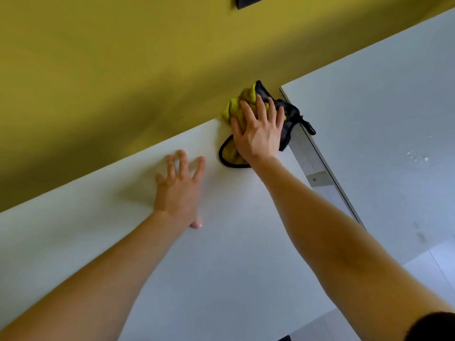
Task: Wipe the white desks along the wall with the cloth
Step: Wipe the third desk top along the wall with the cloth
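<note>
Near desk: a flat white desk top point(221, 254) runs along the olive-yellow painted wall point(110, 82), its back edge meeting the wall.
Cloth: a bunched yellow microfibre cloth with black edging and a grey-black underside point(235, 108) sits at the far right corner of that desk, pushed up against the wall, one dark flap hanging over the desk's right edge.
Right hand: the right hand point(258, 134) lies palm down on top of the cloth, fingers spread wide and pointing toward the wall, pressing the cloth flat onto the desk rather than pinching it.
Left hand: the left hand point(179, 190) rests palm down on the bare desk just left of the cloth, fingers splayed, holding nothing.
Arms: both forearms are bare and reach out from the desk's near edge.
Second desk: another white desk top point(381, 119) stands to the right of the first, parted from it by a narrow gap showing a grey metal frame rail point(320, 178).
Marks: a few small white flecks point(418, 157) lie on the second desk, well away from the cloth.
</note>
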